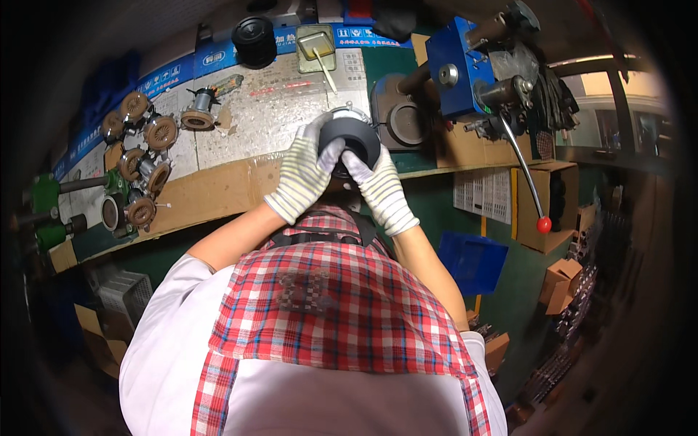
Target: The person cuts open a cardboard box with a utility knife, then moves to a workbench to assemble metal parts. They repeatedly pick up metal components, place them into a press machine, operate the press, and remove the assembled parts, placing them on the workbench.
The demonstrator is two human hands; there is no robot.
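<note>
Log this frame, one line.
left hand: grips black round part | right hand: grips same | wound cores: left on bench

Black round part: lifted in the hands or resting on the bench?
Cannot tell for sure. Both gloved hands, left hand and right hand, grip the black round part over the bench; its underside is hidden.

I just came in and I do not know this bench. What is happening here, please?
A person in striped gloves stands at a workbench and holds a round black part with both hands. The left hand grips its left side and the right hand its lower right edge. Several brown round parts lie to the left, and a blue press with a red-knobbed lever stands to the right.
</note>
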